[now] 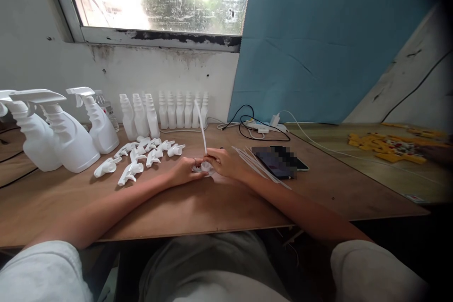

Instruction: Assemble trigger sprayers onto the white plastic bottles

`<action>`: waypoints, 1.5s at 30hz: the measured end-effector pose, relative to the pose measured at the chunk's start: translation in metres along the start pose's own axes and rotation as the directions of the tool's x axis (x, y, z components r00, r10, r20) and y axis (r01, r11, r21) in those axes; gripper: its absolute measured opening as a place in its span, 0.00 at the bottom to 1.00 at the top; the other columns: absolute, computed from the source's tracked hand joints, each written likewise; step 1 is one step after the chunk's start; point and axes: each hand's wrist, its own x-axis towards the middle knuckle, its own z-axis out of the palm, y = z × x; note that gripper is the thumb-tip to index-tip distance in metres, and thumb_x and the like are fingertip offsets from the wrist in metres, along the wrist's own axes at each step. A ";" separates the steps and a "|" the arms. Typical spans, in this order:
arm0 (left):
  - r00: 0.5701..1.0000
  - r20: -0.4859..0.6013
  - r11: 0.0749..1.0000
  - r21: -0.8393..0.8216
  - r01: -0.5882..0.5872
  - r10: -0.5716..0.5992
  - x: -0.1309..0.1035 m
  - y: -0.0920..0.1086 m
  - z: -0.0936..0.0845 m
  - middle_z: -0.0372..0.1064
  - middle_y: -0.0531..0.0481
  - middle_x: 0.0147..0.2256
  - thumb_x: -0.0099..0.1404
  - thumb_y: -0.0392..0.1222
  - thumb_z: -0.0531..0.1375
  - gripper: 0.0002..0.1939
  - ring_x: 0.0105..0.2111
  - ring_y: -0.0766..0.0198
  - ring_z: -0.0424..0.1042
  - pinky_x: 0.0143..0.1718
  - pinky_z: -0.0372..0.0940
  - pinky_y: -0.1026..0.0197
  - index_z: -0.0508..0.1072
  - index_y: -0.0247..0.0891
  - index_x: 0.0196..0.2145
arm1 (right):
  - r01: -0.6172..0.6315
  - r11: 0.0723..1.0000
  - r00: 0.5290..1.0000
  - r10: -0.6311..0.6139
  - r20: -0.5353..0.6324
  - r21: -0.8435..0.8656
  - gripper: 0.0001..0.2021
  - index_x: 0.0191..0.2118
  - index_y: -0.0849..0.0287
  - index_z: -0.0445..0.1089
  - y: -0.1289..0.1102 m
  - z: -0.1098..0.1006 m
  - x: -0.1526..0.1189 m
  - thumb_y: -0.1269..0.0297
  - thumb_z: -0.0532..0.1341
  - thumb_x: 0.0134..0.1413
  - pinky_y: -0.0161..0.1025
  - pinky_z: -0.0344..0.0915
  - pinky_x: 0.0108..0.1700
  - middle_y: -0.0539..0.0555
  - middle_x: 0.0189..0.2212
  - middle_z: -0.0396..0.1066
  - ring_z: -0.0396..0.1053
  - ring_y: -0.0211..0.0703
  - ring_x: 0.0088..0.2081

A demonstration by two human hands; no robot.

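Observation:
My left hand (187, 171) is closed around a white trigger spray head (206, 167), which is mostly covered by my fingers. Beside it, my right hand (223, 163) pinches the lower end of a thin white dip tube (202, 127) that rises upward from the fingers. Both hands meet low over the table; whether the tube sits inside the spray head is hidden. Several loose white trigger spray heads (130, 172) lie to the left of my left hand. More white tubes (256, 165) lie in a bunch to the right of my right hand.
Assembled white spray bottles (72, 139) stand at the left. Rows of white bottles without heads (180, 111) line the wall. Two dark phones (278, 163), a power strip (265, 125) and cables lie to the right. Yellow parts (385, 146) and another person's hand (437, 153) are on a neighbouring table.

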 end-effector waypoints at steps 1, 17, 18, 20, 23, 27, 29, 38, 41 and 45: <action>1.000 -0.005 1.000 -0.005 -0.005 0.005 0.000 0.000 0.000 0.72 0.51 0.30 0.63 0.49 0.59 0.17 0.29 0.66 0.68 0.31 0.60 0.68 0.75 0.33 0.42 | -0.017 0.999 1.000 0.018 -0.008 0.031 0.14 0.25 0.58 0.58 0.000 0.001 0.000 0.60 0.52 0.61 0.34 0.52 0.29 0.48 0.21 0.58 0.55 0.37 0.24; 1.000 -0.006 0.998 -0.053 0.026 -0.026 -0.001 0.003 0.000 0.74 0.49 0.33 0.62 0.46 0.60 0.15 0.31 0.65 0.70 0.33 0.62 0.67 0.74 0.34 0.42 | -0.035 0.977 0.998 0.047 -0.051 0.211 0.14 0.27 0.59 0.60 0.007 0.013 -0.006 0.57 0.53 0.62 0.33 0.54 0.28 0.47 0.23 0.58 0.57 0.35 0.26; 1.000 -0.011 0.998 -0.054 0.012 -0.012 -0.001 0.003 0.000 0.74 0.49 0.33 0.62 0.45 0.59 0.14 0.31 0.65 0.70 0.33 0.62 0.67 0.74 0.34 0.42 | -0.052 0.969 0.997 0.062 -0.036 0.242 0.14 0.29 0.59 0.61 0.006 0.012 -0.006 0.56 0.53 0.62 0.32 0.55 0.28 0.48 0.23 0.59 0.57 0.35 0.26; 1.000 -0.017 0.999 -0.040 -0.004 0.003 -0.002 0.001 0.001 0.73 0.49 0.33 0.63 0.45 0.59 0.13 0.31 0.65 0.70 0.34 0.62 0.66 0.74 0.34 0.40 | -0.088 0.951 0.996 0.090 0.006 0.298 0.13 0.33 0.59 0.62 0.003 0.008 -0.006 0.54 0.54 0.62 0.32 0.57 0.27 0.48 0.25 0.60 0.59 0.34 0.25; 1.000 -0.024 1.000 -0.023 0.018 -0.019 -0.002 0.001 0.002 0.73 0.48 0.35 0.63 0.47 0.59 0.17 0.33 0.64 0.71 0.36 0.63 0.65 0.71 0.35 0.46 | -0.079 0.936 0.995 0.096 -0.035 0.342 0.11 0.43 0.58 0.60 -0.001 -0.003 -0.009 0.56 0.54 0.62 0.32 0.60 0.27 0.49 0.31 0.63 0.61 0.33 0.24; 0.999 -0.029 0.993 -0.113 0.039 -0.042 -0.003 0.002 0.001 0.73 0.48 0.36 0.61 0.46 0.61 0.28 0.35 0.62 0.72 0.39 0.64 0.63 0.59 0.37 0.57 | 0.129 0.989 0.992 -0.129 -0.004 0.073 0.14 0.51 0.56 0.59 -0.003 -0.021 -0.014 0.68 0.54 0.58 0.35 0.63 0.35 0.53 0.41 0.67 0.65 0.35 0.30; 0.999 -0.023 0.987 -0.160 0.023 -0.027 -0.004 0.004 -0.001 0.73 0.46 0.39 0.61 0.43 0.60 0.29 0.38 0.62 0.72 0.41 0.65 0.62 0.57 0.37 0.57 | 0.244 0.965 0.956 -0.223 0.191 -0.093 0.20 0.54 0.55 0.60 -0.003 -0.027 -0.017 0.72 0.55 0.54 0.36 0.64 0.38 0.55 0.46 0.67 0.67 0.38 0.35; 0.973 -0.182 0.988 -0.080 0.129 -0.142 0.020 -0.022 -0.064 0.69 0.44 0.45 0.58 0.35 0.53 0.21 0.40 0.60 0.72 0.40 0.68 0.59 0.61 0.37 0.50 | 0.291 0.926 0.926 -0.209 0.314 -0.241 0.24 0.59 0.58 0.60 -0.004 -0.024 -0.020 0.70 0.56 0.56 0.39 0.66 0.43 0.60 0.52 0.66 0.70 0.44 0.42; 0.884 -0.423 0.853 0.370 0.368 -0.198 0.039 -0.047 -0.106 0.63 0.39 0.52 0.61 0.39 0.54 0.21 0.48 0.52 0.68 0.45 0.66 0.53 0.63 0.37 0.53 | 0.283 0.926 0.921 -0.189 0.339 -0.251 0.26 0.61 0.59 0.58 -0.003 -0.024 -0.020 0.70 0.57 0.55 0.40 0.66 0.43 0.61 0.54 0.65 0.70 0.44 0.40; 0.759 -0.525 0.426 0.629 0.651 -0.385 0.061 -0.078 -0.145 0.53 0.32 0.58 0.63 0.47 0.57 0.34 0.56 0.35 0.58 0.48 0.63 0.41 0.52 0.46 0.64 | 0.296 0.907 0.911 -0.174 0.373 -0.299 0.30 0.64 0.58 0.54 -0.003 -0.025 -0.020 0.72 0.56 0.55 0.40 0.65 0.42 0.60 0.53 0.66 0.70 0.43 0.38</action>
